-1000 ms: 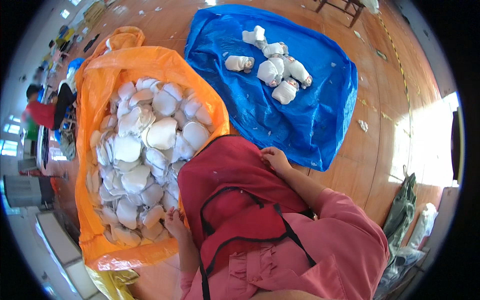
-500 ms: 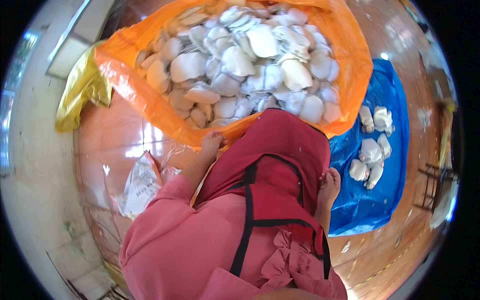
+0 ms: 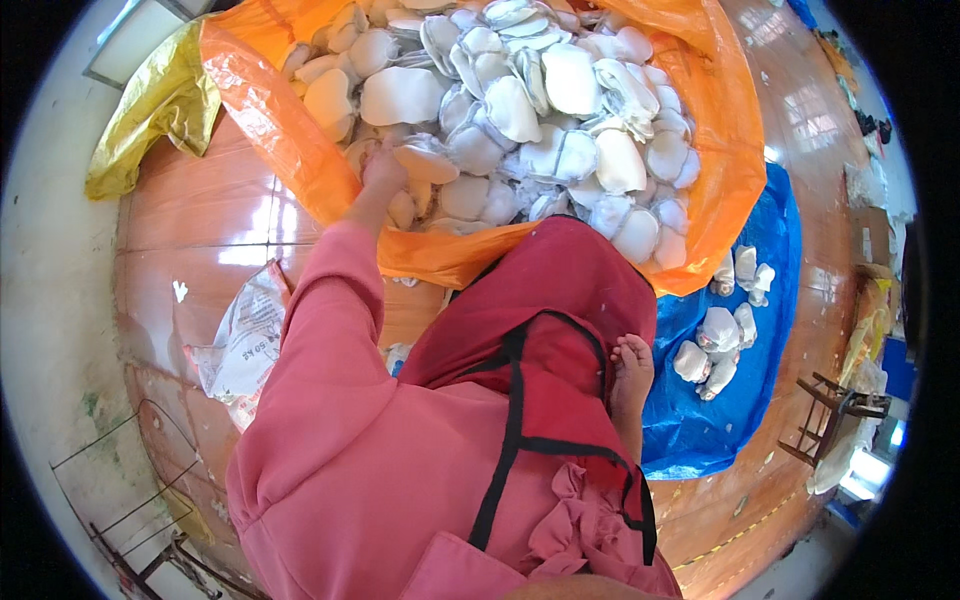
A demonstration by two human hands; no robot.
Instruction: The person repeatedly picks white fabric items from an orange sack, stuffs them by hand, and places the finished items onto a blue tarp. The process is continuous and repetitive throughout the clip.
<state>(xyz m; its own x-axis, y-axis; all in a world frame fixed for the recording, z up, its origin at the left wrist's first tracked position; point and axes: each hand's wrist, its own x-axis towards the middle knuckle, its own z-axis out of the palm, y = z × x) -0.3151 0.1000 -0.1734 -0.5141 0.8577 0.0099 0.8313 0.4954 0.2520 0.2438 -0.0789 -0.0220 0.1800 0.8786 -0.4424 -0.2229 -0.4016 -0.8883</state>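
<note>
A large orange plastic bag (image 3: 725, 150) lies spread wide in front of me, heaped with white and cream oval pads (image 3: 572, 80), several in stacked bundles. Over the bag's near left rim, my left hand (image 3: 383, 172) reaches into the heap. It is against the left edge of a cream pad (image 3: 427, 164); its fingertips are partly hidden among the pads, so I cannot make out a grip. My right hand (image 3: 632, 368) rests beside my red apron (image 3: 570, 265), fingers loosely bent and apart, holding nothing.
On the right, a blue sheet (image 3: 690, 435) carries several white wrapped bundles (image 3: 718, 330). A yellow sack (image 3: 165, 105) lies at far left, a white printed sack (image 3: 240, 340) on the tiled floor. A wooden stool (image 3: 825, 410) stands at right, a thin metal frame (image 3: 125, 460) at lower left.
My left hand has left the bag's near rim and moved forward into the pads. My right hand stays by the apron. The whole view has shifted slightly.
</note>
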